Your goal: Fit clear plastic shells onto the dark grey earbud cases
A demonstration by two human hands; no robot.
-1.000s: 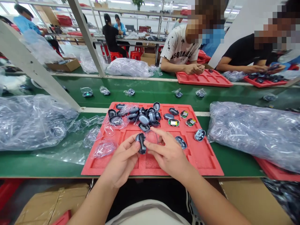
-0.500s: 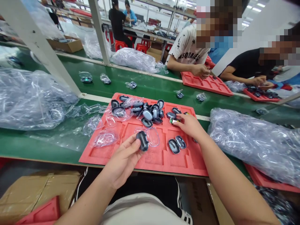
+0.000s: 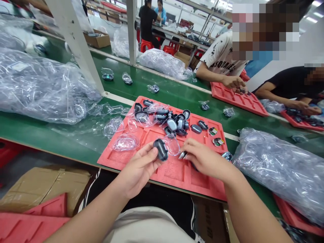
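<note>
My left hand (image 3: pixel 138 170) grips a dark oval earbud case (image 3: pixel 161 149) between thumb and fingers, above a red foam tray (image 3: pixel 172 179). Beside it lies a clear plastic wrapper (image 3: pixel 172 145). My right hand (image 3: pixel 206 158) is curled over a small silvery piece (image 3: pixel 182 155), which shows at my fingertips. Its palm hides part of the tray, and a dark case may lie beneath. A heap of dark cases (image 3: pixel 174 123) sits further up the tray, near two labelled inserts (image 3: pixel 215 136).
Large bags of clear plastic (image 3: pixel 45 87) lie on the green conveyor belt (image 3: pixel 76 130) on both sides of my tray. Small wrapped cases stand along the belt. Opposite, a co-worker's hands (image 3: pixel 234 82) work over another red tray (image 3: pixel 240 99). Cardboard and red trays lie below the belt's near edge.
My right hand has moved from the tray's upper right down towards my left hand, and one labelled insert has gone from the tray. The view has turned, and my left hand still holds the case.
</note>
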